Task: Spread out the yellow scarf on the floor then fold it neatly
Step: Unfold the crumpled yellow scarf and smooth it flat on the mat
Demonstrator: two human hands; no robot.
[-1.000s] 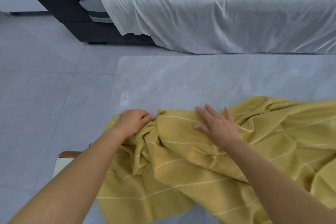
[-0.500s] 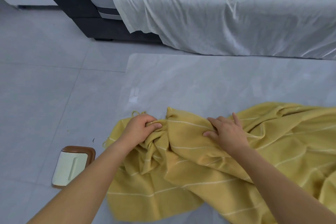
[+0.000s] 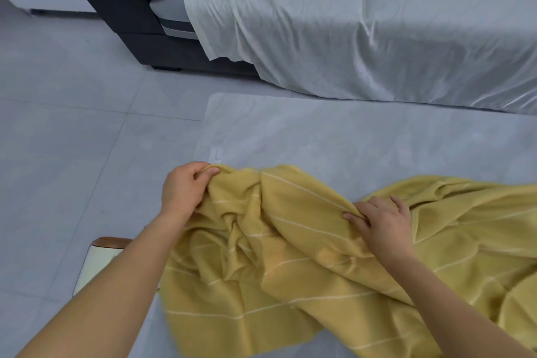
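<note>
Scarf (image 3: 305,264), yellow with thin pale stripes, lies rumpled between and below both hands. The left hand (image 3: 183,192) has its fingers curled round a bunched edge at the cloth's left end. The right hand (image 3: 383,222) pinches a raised fold between thumb and fingers. Under the cloth a pale mat (image 3: 334,131) covers the tiled floor (image 3: 72,139). A brown-rimmed white object (image 3: 98,259) sits beneath the left forearm. Beyond the hands stands a bed (image 3: 348,23) draped in white.
</note>
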